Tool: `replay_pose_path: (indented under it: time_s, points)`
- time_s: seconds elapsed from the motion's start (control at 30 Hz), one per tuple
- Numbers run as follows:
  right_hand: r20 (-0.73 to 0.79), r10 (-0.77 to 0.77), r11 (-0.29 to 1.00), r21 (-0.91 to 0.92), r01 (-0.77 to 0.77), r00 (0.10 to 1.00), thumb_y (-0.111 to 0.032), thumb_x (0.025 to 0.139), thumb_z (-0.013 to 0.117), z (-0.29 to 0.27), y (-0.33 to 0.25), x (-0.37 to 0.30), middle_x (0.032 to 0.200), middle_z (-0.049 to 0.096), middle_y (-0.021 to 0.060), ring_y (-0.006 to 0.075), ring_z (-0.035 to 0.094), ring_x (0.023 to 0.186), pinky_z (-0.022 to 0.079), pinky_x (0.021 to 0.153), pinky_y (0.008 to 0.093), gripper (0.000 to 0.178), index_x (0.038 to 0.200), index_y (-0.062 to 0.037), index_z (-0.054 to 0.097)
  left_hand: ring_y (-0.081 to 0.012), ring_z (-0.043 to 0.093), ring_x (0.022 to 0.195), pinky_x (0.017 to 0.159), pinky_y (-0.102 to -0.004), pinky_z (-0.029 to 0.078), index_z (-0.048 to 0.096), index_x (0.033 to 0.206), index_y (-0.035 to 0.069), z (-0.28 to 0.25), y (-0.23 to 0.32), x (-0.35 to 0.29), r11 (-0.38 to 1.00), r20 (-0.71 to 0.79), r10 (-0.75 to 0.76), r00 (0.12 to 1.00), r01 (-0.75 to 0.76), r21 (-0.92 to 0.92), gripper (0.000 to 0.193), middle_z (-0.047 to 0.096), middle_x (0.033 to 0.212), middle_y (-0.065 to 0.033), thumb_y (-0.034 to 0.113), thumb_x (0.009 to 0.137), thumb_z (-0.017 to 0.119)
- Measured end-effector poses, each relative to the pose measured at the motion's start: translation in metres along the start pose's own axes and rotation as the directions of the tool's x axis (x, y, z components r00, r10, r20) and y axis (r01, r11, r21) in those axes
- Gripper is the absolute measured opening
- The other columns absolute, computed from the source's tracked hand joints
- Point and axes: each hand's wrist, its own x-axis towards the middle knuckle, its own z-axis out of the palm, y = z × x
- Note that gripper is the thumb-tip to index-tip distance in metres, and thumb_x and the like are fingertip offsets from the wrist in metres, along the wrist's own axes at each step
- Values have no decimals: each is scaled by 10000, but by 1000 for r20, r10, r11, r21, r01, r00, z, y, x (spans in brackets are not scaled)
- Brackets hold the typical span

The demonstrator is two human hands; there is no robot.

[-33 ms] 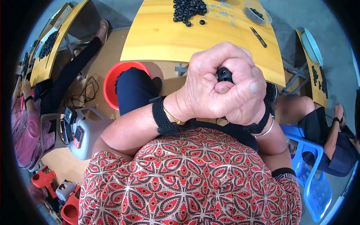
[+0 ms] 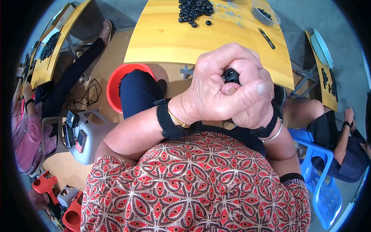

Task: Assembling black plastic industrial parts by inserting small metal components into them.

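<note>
My left hand [image 2: 210, 87] is wrapped over my right hand [image 2: 257, 116], and the two are clasped in front of my chest near the table's front edge. Both are closed. In the gap between thumbs and fingers shows a small rounded black cord lock [image 2: 232, 76] with holes in its face; its lower part is hidden by the fingers. On the yellow wooden table [image 2: 166, 44] beyond lies a pile of similar black pieces [image 2: 193, 11]. Small clear or metallic bits, perhaps springs [image 2: 230, 14], lie scattered to the right of it.
A clear bowl [image 2: 255, 15] of black parts and dark tweezers [image 2: 266, 38] lie at the table's right. A red basin [image 2: 113, 89] stands by my left leg. Left is a grey-white stool [image 2: 92, 143], right a blue chair [image 2: 322, 189]. Other people sit at both sides.
</note>
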Motion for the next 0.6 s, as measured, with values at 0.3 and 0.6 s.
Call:
replay_pose_path:
  time_s: [0.3, 0.6]
  points:
    - [-89, -55, 993, -108, 45, 995, -182, 729, 594, -4, 29, -4, 832, 474, 115, 295, 490, 717, 421, 567, 342, 246, 894, -41, 480, -66, 482, 579, 470, -187, 402, 565, 915, -19, -34, 1, 4, 745, 207, -582, 787, 618, -253, 408, 559, 736, -42, 353, 755, 614]
    - [-40, -49, 996, -71, 46, 998, -104, 710, 598, 1, 25, -9, 911, 448, 133, 292, 477, 770, 430, 628, 337, 271, 939, -18, 482, -35, 451, 526, 408, -158, 335, 598, 811, 15, -30, 9, 2, 385, 340, -702, 626, 734, -559, 192, 554, 637, -18, 204, 808, 566]
